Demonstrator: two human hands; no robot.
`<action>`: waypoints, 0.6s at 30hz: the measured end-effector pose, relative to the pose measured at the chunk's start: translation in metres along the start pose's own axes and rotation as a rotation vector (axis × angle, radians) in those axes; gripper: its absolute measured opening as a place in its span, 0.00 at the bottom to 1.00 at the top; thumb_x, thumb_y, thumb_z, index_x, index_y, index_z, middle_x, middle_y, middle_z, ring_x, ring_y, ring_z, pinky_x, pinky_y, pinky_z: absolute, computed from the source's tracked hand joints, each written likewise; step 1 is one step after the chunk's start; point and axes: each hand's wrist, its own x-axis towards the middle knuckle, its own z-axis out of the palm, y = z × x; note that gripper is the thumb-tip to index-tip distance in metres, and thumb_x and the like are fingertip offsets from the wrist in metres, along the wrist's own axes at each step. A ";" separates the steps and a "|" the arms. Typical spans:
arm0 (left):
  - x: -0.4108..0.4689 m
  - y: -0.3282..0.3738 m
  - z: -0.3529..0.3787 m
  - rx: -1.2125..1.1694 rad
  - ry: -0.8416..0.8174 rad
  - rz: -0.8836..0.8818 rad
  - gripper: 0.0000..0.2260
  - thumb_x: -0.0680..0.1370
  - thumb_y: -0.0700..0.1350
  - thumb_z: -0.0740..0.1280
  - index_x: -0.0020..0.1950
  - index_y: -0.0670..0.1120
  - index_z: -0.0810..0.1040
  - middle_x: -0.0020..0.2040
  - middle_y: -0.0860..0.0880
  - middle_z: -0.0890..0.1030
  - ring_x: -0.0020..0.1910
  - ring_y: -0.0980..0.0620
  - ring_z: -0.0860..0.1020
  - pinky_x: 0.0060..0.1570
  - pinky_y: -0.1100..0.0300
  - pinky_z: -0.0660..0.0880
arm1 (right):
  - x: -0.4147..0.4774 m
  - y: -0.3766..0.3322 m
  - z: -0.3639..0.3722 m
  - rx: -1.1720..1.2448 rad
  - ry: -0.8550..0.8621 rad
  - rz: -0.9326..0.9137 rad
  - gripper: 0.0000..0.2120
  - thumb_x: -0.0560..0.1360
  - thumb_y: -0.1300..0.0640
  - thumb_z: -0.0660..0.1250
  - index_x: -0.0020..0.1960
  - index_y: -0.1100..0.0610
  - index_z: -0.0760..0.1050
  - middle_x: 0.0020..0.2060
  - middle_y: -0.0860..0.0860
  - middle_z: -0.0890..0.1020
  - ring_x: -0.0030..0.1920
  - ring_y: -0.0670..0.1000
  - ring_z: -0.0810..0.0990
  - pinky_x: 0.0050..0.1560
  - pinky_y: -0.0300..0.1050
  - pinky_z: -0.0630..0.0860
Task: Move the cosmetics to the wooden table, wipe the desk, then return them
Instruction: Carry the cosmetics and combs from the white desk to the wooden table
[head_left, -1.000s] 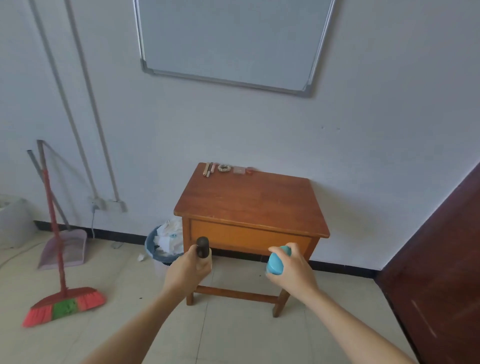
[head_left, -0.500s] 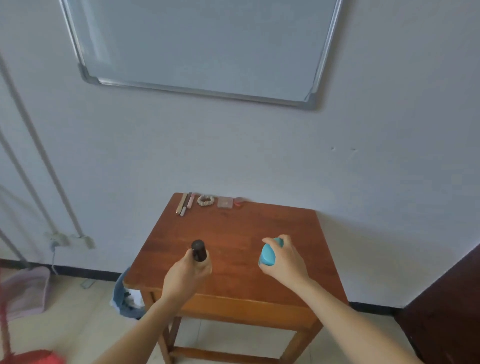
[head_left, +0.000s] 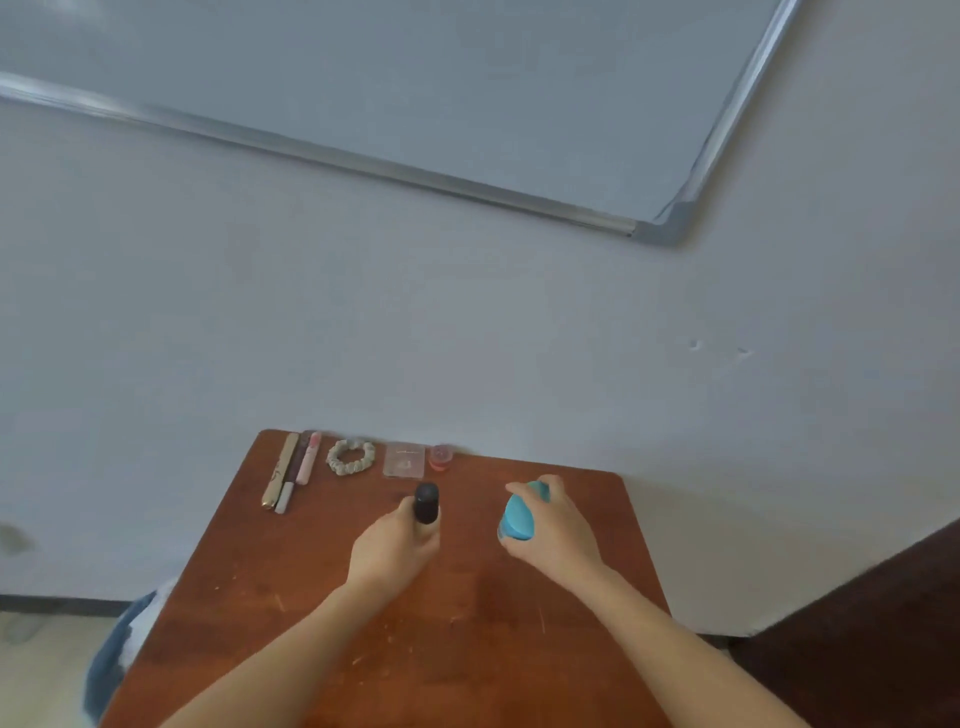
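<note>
Cosmetic tube (head_left: 427, 503), dark: left hand (head_left: 392, 545) curled round it. Teal egg-shaped case (head_left: 517, 517): right hand (head_left: 558, 527) wrapped round it. Both above wooden table (head_left: 467, 649). Labels too blurred to read.

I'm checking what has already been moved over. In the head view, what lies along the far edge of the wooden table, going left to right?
Gold tube → pink tube → beige scrunchie → clear flat case → small red jar.
</note>
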 end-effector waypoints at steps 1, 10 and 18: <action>0.013 0.005 0.004 0.019 -0.012 -0.003 0.14 0.78 0.56 0.53 0.36 0.50 0.66 0.32 0.49 0.78 0.31 0.48 0.77 0.31 0.58 0.70 | 0.007 0.003 0.000 -0.003 0.008 0.026 0.29 0.69 0.45 0.69 0.67 0.43 0.63 0.64 0.49 0.62 0.58 0.51 0.71 0.51 0.41 0.72; 0.094 0.025 0.056 0.039 -0.032 -0.027 0.12 0.76 0.53 0.53 0.35 0.51 0.65 0.32 0.50 0.76 0.32 0.47 0.74 0.30 0.59 0.66 | 0.035 0.033 0.035 0.031 -0.122 0.097 0.30 0.70 0.45 0.68 0.69 0.43 0.61 0.66 0.49 0.59 0.61 0.49 0.69 0.55 0.39 0.71; 0.125 0.031 0.080 0.010 0.070 -0.100 0.07 0.75 0.50 0.60 0.39 0.51 0.65 0.34 0.51 0.76 0.35 0.47 0.76 0.34 0.57 0.70 | 0.101 0.054 0.040 0.064 -0.127 0.015 0.31 0.69 0.47 0.70 0.69 0.45 0.61 0.65 0.50 0.61 0.62 0.52 0.69 0.56 0.42 0.72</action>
